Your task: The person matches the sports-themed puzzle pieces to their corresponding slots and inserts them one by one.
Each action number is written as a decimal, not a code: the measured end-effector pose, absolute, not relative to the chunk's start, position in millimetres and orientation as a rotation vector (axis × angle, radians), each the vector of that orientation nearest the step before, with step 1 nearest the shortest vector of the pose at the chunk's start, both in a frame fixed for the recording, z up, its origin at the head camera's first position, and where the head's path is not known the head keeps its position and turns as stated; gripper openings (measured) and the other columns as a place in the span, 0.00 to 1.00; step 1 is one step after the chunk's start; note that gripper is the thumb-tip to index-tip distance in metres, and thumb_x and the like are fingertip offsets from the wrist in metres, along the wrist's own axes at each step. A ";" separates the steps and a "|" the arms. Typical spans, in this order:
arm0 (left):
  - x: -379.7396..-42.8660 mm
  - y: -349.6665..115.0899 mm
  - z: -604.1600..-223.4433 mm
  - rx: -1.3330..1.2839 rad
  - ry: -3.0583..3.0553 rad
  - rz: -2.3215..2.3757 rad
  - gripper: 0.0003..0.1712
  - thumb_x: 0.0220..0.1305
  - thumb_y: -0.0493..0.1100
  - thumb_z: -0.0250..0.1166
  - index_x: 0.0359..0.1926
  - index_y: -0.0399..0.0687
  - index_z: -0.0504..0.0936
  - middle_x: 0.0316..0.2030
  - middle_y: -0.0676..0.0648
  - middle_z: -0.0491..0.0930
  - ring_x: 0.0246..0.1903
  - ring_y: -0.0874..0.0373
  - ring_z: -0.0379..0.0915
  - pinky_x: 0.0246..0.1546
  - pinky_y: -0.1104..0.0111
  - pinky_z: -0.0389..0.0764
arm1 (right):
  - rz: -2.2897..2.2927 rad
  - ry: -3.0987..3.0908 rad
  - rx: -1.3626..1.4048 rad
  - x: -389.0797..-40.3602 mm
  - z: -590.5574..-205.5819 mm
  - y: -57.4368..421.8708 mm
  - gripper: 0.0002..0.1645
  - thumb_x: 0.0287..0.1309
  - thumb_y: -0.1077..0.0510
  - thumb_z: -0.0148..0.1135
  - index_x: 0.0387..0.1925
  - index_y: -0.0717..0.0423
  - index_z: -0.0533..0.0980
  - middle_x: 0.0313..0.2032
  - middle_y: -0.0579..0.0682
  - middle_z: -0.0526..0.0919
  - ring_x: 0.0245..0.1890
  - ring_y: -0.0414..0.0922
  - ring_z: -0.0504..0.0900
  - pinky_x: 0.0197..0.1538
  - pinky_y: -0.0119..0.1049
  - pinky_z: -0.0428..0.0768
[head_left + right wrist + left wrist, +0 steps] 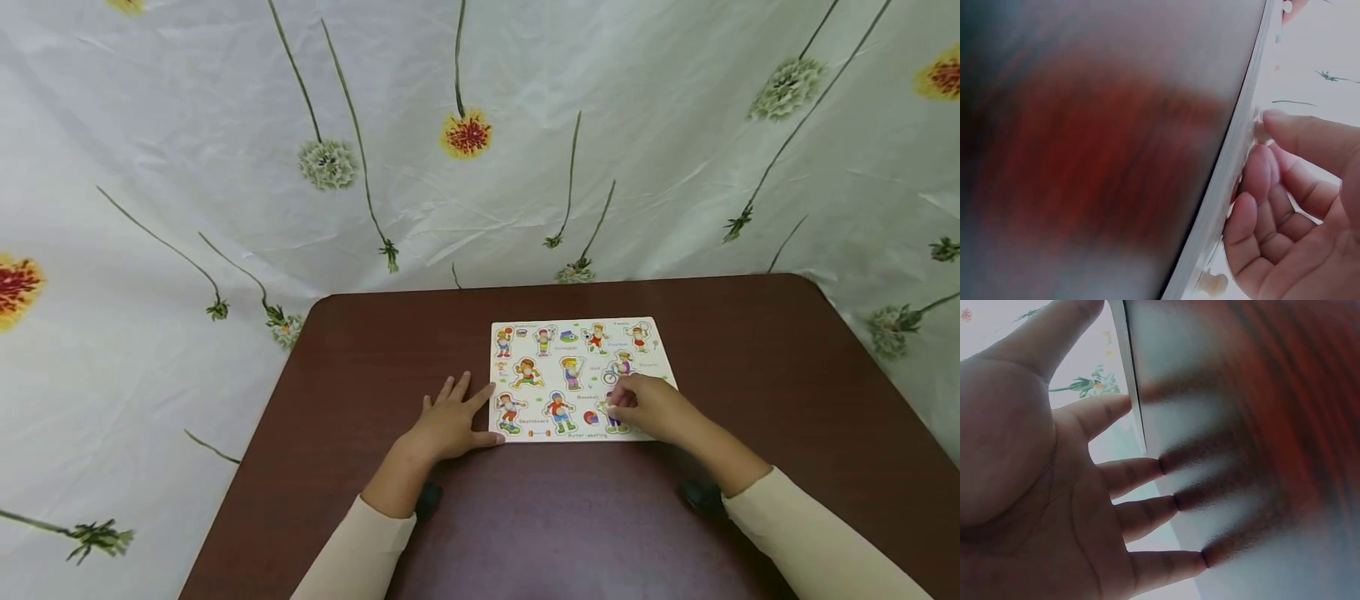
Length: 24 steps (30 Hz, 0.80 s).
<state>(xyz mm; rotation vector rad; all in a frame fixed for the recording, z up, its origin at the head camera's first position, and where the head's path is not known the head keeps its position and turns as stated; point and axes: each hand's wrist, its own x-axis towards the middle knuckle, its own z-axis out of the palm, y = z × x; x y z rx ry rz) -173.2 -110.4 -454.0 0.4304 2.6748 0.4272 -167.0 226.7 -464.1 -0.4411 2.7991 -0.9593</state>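
A white peg puzzle board (551,400) with colourful sports figures lies flat on the brown table (397,342). My left hand (446,425) is spread at its left side, thumb and index finger touching the board's edge while the other fingertips rest on the tabletop. At the lower right of the board, my right hand (651,407) pinches the small knob (1262,131) of a figure piece (617,423) between thumb and index finger. That piece is partly hidden under the hand. Another pale knob (1213,284) stands out from the board in the right wrist view.
Other figure pieces fill the board, among them a running figure (527,372) and a roller-skating one (558,413). Behind the table hangs a white cloth (510,208) printed with flowers. The table's far edge has rounded corners.
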 end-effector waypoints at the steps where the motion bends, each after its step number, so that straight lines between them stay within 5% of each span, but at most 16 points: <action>1: -173.1 -110.6 -454.2 0.429 2.674 0.428 0.50 0.61 0.68 0.67 0.79 0.64 0.56 0.81 0.37 0.44 0.80 0.35 0.35 0.71 0.29 0.47 | -0.957 2.794 -0.443 -167.1 -464.0 226.6 0.07 0.58 0.61 0.71 0.29 0.53 0.79 0.26 0.43 0.81 0.29 0.36 0.75 0.36 0.32 0.73; 24: -175.7 -111.1 -455.7 0.410 2.661 0.503 0.49 0.61 0.66 0.68 0.79 0.63 0.59 0.80 0.36 0.45 0.80 0.34 0.37 0.70 0.28 0.46 | -1.015 2.784 -0.393 -163.2 -464.0 227.8 0.04 0.60 0.59 0.69 0.33 0.55 0.80 0.29 0.45 0.82 0.31 0.38 0.77 0.38 0.31 0.76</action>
